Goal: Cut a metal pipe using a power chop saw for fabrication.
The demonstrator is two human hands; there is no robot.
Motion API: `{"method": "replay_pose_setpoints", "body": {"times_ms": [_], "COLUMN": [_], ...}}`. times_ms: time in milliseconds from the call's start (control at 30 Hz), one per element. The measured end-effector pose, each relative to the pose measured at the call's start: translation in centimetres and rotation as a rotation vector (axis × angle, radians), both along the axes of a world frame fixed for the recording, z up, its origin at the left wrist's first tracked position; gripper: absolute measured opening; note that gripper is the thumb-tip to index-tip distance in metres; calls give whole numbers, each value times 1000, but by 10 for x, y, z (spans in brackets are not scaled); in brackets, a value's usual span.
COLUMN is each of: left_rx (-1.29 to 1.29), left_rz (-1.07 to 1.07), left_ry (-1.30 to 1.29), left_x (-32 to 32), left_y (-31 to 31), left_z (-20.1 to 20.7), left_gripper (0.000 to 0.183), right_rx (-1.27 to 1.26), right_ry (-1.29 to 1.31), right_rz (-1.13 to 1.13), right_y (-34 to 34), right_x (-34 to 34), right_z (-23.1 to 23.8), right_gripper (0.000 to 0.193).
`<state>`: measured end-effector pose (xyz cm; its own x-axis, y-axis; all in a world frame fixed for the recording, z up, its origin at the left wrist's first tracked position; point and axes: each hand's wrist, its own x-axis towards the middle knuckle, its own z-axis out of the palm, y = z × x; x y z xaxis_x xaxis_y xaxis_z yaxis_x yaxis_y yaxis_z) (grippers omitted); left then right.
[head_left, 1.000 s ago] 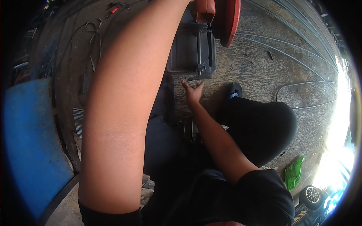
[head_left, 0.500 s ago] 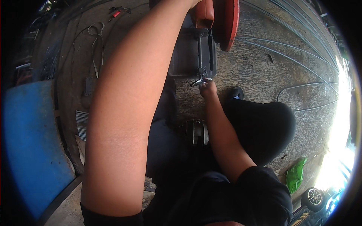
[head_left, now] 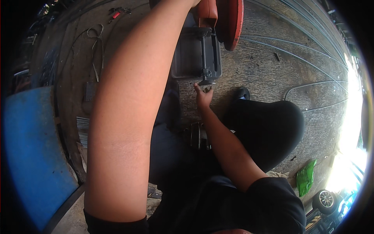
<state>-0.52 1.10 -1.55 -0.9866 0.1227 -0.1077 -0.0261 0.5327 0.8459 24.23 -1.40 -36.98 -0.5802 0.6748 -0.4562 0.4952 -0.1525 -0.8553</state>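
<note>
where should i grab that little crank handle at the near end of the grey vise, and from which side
Pinch the small metal crank handle by its bar ends, coming from below on the person's side, as the right hand does. It juts out past the grey vise base, so that side looks open; the red guard crowds the far end.

Right hand (head_left: 203, 97) touches the crank handle (head_left: 206, 82) at the near end of the grey vise base (head_left: 187, 58); red guard (head_left: 230, 21) beyond.

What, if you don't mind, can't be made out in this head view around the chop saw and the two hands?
- Left hand: cut off by the top edge near the orange saw housing; its grip cannot be told.
- Right hand: fingertips at the vise handle, too small to tell whether they are closed on it.
- Round metal part: mostly hidden behind the right forearm.
</note>
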Motion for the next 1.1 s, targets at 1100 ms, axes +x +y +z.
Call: {"method": "replay_pose_setpoints", "body": {"times_ms": [1100], "left_rx": [41], "left_rz": [-3], "left_ry": [-29], "left_x": [6], "left_y": [1], "left_z": [2], "left_gripper": [15], "right_rx": [-247], "right_ry": [172], "right_rz": [-355], "right_y": [42], "right_x": [-21], "right_z": [-33], "right_gripper": [18]}}
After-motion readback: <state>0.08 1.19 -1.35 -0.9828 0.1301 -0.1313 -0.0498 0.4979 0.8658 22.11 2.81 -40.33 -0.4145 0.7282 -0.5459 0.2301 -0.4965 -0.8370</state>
